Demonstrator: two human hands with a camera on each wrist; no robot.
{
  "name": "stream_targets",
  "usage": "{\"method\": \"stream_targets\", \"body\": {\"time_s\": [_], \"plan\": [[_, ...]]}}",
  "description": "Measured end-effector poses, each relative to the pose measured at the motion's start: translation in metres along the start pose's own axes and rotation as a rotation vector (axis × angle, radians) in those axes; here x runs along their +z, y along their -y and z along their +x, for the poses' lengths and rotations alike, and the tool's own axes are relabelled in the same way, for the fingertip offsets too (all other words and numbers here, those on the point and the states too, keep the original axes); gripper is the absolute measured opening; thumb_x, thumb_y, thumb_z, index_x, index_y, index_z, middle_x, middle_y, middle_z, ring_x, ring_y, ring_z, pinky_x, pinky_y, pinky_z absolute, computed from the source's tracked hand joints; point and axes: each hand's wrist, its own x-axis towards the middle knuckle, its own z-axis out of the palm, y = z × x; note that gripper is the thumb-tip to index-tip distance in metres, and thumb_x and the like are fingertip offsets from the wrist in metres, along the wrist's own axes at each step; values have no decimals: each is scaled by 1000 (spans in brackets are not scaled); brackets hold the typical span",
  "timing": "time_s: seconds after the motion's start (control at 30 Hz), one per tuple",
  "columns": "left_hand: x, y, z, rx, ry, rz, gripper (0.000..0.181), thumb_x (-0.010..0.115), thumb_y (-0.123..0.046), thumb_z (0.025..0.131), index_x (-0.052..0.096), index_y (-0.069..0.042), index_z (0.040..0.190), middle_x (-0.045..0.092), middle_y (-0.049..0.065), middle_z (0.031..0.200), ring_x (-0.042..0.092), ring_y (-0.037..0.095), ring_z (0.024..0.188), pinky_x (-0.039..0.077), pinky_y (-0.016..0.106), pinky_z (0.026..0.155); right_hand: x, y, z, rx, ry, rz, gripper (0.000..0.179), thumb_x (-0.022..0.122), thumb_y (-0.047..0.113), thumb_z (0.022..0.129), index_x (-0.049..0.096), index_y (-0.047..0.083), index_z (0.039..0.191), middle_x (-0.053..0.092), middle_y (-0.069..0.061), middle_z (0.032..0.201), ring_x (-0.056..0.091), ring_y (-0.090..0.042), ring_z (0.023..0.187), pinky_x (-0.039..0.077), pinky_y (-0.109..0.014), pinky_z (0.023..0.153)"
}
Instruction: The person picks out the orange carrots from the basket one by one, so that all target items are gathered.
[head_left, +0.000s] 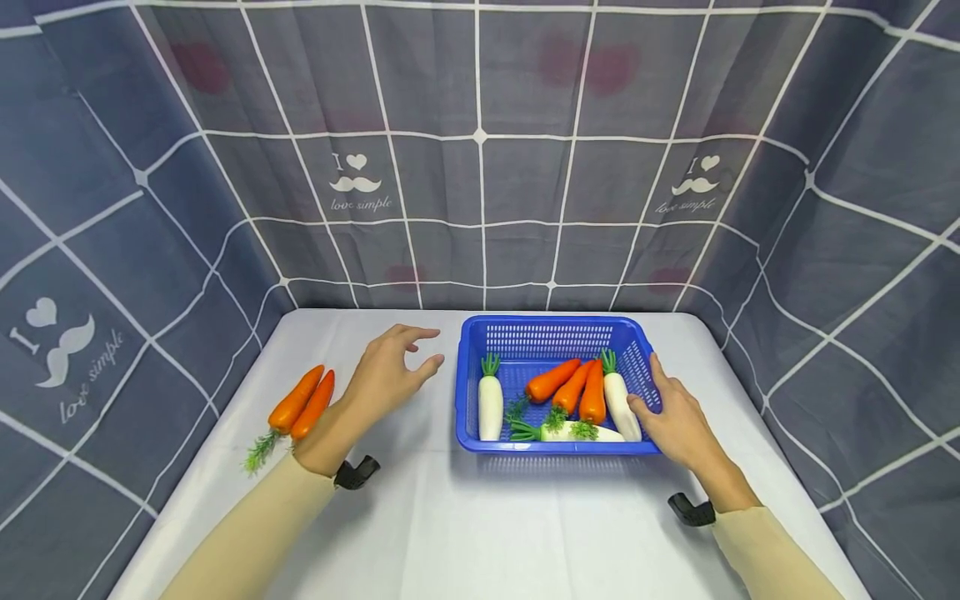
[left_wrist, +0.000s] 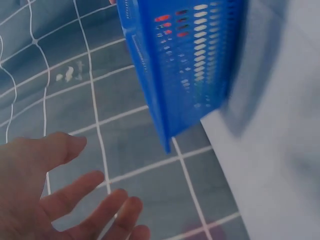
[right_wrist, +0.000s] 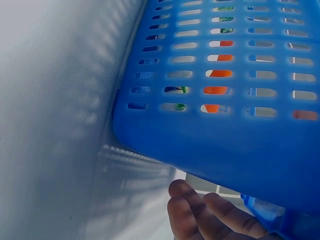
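Observation:
A blue plastic basket (head_left: 555, 447) with slotted walls stands on the table. Inside it lie three orange carrots (head_left: 592, 396) and three white radishes (head_left: 491, 408) with green tops. My right hand (head_left: 678, 421) holds the basket's right rim, its thumb over the inner side and its fingers along the outside; the right wrist view shows fingertips (right_wrist: 182, 212) beside the slotted wall. Left of the basket my left hand (head_left: 382, 375) hovers with nothing in it, thumb and fingers apart. The left wrist view shows that hand (left_wrist: 75, 195) clear of the basket wall (left_wrist: 185, 75).
Two more carrots (head_left: 296, 402) lie side by side on the white tabletop (head_left: 450, 533), close to my left forearm. Grey-blue checked cloth (head_left: 480, 183) hangs behind the table and along both sides. A black band (head_left: 357, 472) sits on each wrist.

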Motion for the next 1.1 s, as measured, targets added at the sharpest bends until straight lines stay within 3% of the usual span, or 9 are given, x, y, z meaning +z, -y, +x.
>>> {"method": "stream_targets", "body": {"time_s": [0.37, 0.63, 0.9, 1.1], "plan": [[20, -36, 34, 76, 124, -66, 47, 85, -33, 108, 79, -12, 150, 78, 18, 150, 80, 38, 126, 70, 52, 98, 3, -2, 0, 9, 6, 5, 97, 63, 45, 118, 8, 6, 187, 54, -44, 162, 57, -68, 148, 45, -83, 124], [44, -59, 65, 131, 251, -101, 47, 82, -34, 109, 78, -13, 152, 81, 14, 148, 79, 37, 126, 68, 49, 104, 1, -1, 2, 14, 8, 12, 97, 63, 44, 118, 7, 5, 187, 53, -44, 163, 56, -67, 149, 44, -83, 126], [73, -80, 88, 159, 439, -161, 54, 82, -36, 110, 72, -14, 159, 75, 17, 159, 77, 41, 138, 65, 51, 116, 0, -1, 4, 11, 11, 14, 97, 62, 47, 118, 7, 6, 187, 54, -44, 162, 57, -67, 149, 44, -83, 126], [98, -91, 103, 154, 582, -147, 59, 82, -31, 110, 66, -14, 165, 70, 23, 163, 78, 41, 133, 66, 52, 114, 0, -2, 3, 10, 7, 10, 96, 62, 45, 118, 8, 6, 187, 55, -44, 161, 57, -67, 148, 44, -83, 125]]}}
